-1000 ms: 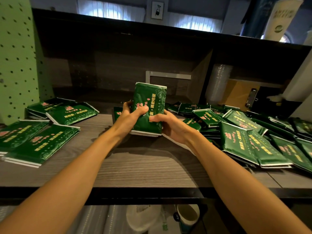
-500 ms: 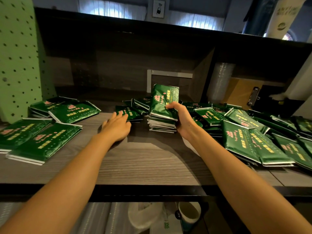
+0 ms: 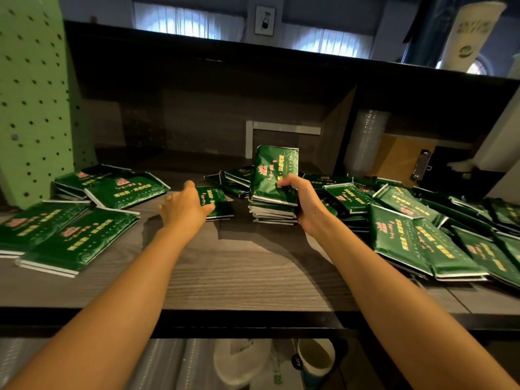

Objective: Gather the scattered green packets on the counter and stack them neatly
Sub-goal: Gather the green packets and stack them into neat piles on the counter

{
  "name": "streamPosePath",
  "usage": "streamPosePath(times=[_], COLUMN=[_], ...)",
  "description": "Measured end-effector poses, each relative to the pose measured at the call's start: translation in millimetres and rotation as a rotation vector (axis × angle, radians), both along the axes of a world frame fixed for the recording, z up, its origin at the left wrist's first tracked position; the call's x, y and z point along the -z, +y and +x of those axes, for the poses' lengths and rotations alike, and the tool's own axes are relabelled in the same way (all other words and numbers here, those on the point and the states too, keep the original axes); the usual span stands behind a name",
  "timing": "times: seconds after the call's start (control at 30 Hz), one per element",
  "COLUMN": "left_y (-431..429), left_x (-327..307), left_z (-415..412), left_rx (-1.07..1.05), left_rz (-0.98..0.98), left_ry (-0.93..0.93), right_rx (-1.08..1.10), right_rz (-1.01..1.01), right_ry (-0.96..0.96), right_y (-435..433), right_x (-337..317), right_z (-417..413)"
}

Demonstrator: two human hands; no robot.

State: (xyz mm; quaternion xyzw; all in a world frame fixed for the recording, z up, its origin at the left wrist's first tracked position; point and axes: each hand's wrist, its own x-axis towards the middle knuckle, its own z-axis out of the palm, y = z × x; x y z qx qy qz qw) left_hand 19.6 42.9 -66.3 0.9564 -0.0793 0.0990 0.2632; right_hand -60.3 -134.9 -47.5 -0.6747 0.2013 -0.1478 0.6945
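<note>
1. Right grip clasped the tilted packet stack on the desk.
2. Left grip, fingers loosely spread, touched a loose packet just beyond it.
3. Packets looked light and slick; best held by the long edges.

A grey wood-grain worktop runs beneath a dark wooden upper shelf, and the recess between them lies in shadow. A pale green perforated pegboard panel stands at the left end. Beyond the shelf, two white-curtained windows glow with daylight on a bluish-grey wall, with a small framed picture between them.
</note>
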Motion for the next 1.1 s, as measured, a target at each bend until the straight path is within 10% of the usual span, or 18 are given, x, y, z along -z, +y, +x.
streamPosePath(times=[0.5, 1.1], left_y=[-1.9, -32.4], left_x=[-30.0, -16.3], left_z=[-9.6, -36.1], left_rx=[0.196, 0.562], left_rz=[-1.371, -0.885], left_ry=[0.110, 0.030], right_rx=[0.026, -0.211], right_rz=[-0.053, 0.039], right_ry=[-0.074, -0.155], right_y=[0.3, 28.5], right_x=[-2.5, 1.4], right_z=[2.5, 8.5])
